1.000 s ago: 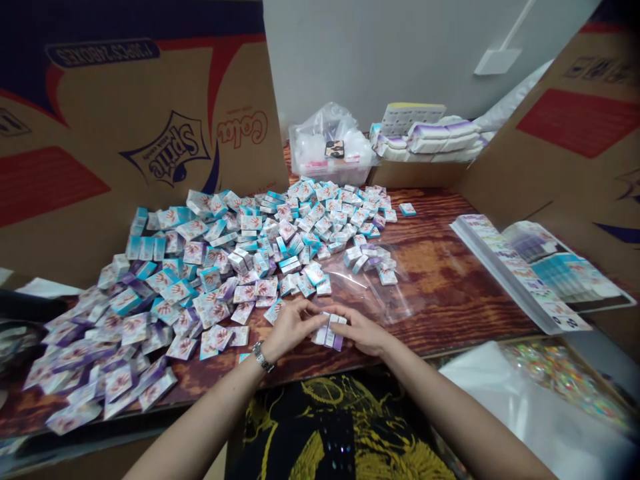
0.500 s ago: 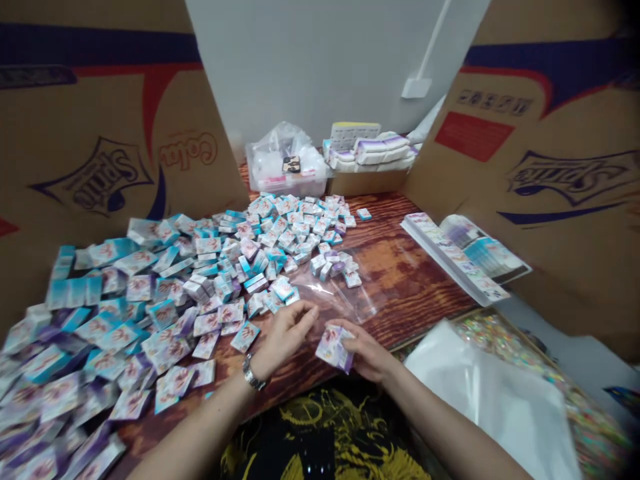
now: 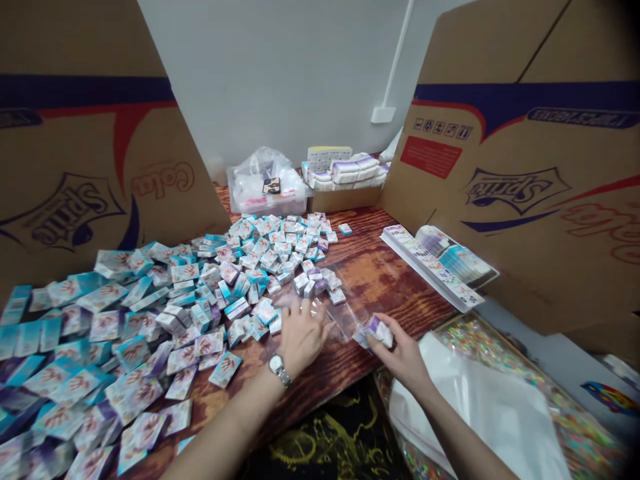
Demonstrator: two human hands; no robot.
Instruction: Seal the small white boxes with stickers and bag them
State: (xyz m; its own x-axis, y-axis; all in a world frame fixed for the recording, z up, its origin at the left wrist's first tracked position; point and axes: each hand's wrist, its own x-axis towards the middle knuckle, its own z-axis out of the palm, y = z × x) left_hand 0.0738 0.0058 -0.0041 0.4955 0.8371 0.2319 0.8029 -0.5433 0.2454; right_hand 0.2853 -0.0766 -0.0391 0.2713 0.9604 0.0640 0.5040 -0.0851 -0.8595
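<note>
My left hand (image 3: pixel 303 339), with a metal watch on its wrist, reaches over the table with its fingers extended. Its fingertips are at the near edge of a clear plastic bag (image 3: pixel 345 321); whether they press on the film I cannot tell. Several small white and purple boxes (image 3: pixel 320 283) lie on or in that bag. In my right hand (image 3: pixel 404 353), small purple-and-white boxes (image 3: pixel 380 331) are gripped between thumb and fingers, beside the bag's right end. A large heap of small blue, purple and white boxes (image 3: pixel 185 273) spreads to the left of my hands.
Tall cardboard sheets (image 3: pixel 75 160) stand at left and right. At the back are a clear plastic tub (image 3: pixel 270 200) and a carton (image 3: pixel 345 199) of bundled packets. Printed sheets (image 3: pixel 430 267) lie at right, above a tray of colourful bits (image 3: pixel 470 333) partly covered by white plastic bags (image 3: pixel 465 393).
My left hand has moved forward onto the bag area, its fingers straightening. My right hand has shifted right with the boxes, which are now turned differently. The view has swung right.
</note>
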